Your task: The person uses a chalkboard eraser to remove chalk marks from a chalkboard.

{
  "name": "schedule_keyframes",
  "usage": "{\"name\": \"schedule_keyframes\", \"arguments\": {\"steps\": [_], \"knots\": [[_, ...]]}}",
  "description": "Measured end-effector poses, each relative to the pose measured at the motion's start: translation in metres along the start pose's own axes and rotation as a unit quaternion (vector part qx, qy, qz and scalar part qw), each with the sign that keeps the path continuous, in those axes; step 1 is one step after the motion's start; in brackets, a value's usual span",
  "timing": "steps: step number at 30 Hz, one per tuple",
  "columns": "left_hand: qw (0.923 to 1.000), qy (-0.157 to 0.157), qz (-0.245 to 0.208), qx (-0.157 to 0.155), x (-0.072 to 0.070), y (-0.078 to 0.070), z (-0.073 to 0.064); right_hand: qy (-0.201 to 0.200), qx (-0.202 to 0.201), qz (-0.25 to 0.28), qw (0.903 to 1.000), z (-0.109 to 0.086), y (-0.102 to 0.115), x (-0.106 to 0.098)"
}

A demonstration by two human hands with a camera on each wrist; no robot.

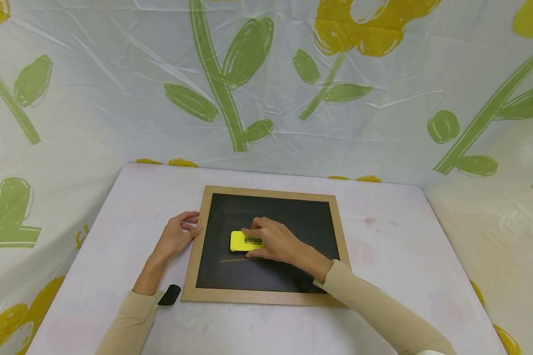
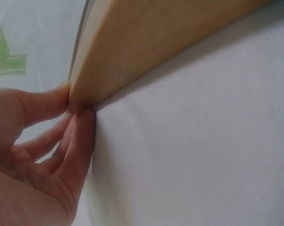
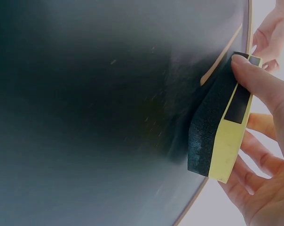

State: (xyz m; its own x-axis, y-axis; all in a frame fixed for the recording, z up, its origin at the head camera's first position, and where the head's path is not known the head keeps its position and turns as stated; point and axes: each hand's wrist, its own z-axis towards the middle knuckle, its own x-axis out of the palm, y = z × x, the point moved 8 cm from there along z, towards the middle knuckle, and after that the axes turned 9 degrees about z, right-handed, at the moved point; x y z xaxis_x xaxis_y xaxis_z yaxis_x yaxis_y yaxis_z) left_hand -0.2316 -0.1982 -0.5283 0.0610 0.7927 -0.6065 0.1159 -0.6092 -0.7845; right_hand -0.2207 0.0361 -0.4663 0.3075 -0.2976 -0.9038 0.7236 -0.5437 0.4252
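Note:
A chalkboard [image 1: 293, 212] with a light wooden frame [image 1: 266, 297] lies on the table. My right hand [image 1: 273, 240] grips a yellow eraser [image 1: 241, 241] over the board's middle, thumb on one side and fingers on the other. In the right wrist view, the dark felt pad [image 3: 201, 141] faces the board, and contact looks close. A thin brownish line [image 1: 234, 260] runs on the board just below the eraser. My left hand [image 1: 177, 232] holds the frame's left edge; in the left wrist view, its thumb and fingertips meet the wooden side [image 2: 114, 52].
The white table [image 1: 395, 256] spreads around the board. A small black piece [image 1: 171, 295] sits beside the left sleeve. Floral-patterned sheets [image 1: 137, 88] hang behind the table and at both sides.

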Motion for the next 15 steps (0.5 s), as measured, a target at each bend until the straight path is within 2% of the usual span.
{"name": "schedule_keyframes", "arguments": {"steps": [15], "knots": [[1.0,0.0,-0.002,-0.001,0.0,-0.001,-0.001,-0.006,0.03,-0.001,0.9995,-0.025,-0.025,-0.014]]}}
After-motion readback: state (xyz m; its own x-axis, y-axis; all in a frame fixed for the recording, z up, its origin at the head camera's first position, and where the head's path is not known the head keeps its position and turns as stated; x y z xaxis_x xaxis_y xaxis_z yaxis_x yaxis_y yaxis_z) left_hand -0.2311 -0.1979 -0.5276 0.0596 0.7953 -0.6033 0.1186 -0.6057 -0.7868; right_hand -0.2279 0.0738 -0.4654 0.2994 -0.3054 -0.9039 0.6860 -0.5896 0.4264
